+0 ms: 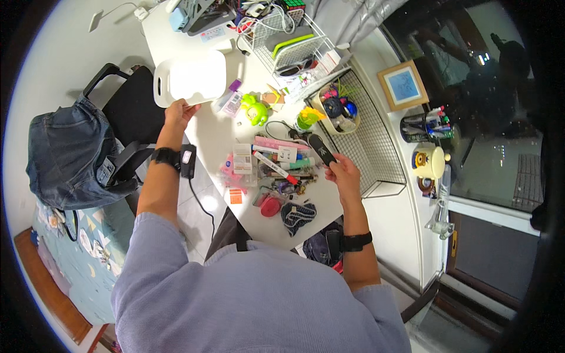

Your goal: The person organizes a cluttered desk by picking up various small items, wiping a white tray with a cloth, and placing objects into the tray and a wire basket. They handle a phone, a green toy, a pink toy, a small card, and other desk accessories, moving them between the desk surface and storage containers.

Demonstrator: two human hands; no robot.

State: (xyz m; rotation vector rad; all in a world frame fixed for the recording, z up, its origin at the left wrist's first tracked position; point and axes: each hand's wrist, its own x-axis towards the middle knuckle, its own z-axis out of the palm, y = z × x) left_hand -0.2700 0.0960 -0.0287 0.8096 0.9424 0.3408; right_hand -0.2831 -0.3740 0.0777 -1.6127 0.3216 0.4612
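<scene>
My left hand point(178, 115) grips the near edge of a white plastic basket point(160, 98) with slot handles, at the table's left side. My right hand point(344, 176) pinches the lower end of a slim black case point(321, 149) that bears white marks. The case is raised over the right side of a pile of small things. In that pile lie a white marker with a red cap point(276, 167), a mint-green tube point(296, 163), a clear plastic box point(242, 159) and a pink case point(280, 144). Nearer me are a round red item point(269, 206) and a dark patterned pouch point(299, 217).
Behind the pile stand a green frog-like toy point(255, 110) and a cup with a green and yellow top point(307, 119). A white wire rack point(269, 57) and a cream bin point(337, 117) line the far right. A chair point(132, 106) with a denim jacket point(70, 154) stands left.
</scene>
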